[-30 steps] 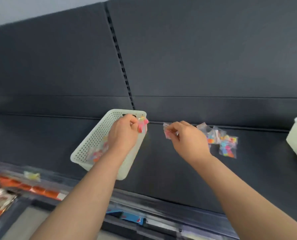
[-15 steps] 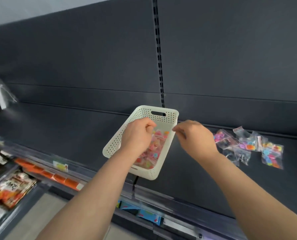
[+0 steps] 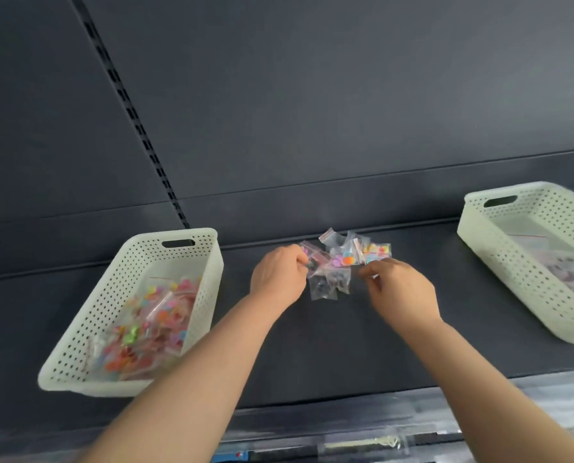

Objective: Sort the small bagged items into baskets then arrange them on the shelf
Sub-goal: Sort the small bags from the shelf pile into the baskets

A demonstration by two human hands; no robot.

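While the small pile of bags lies mid-frame on the shelf between the left basket and right basket, the left hand pinches its left edge and the right hand, fingers curled together, touches its right.

I count two white baskets on the shelf, two hands, and one small pile of bags (too overlapped to count exactly).
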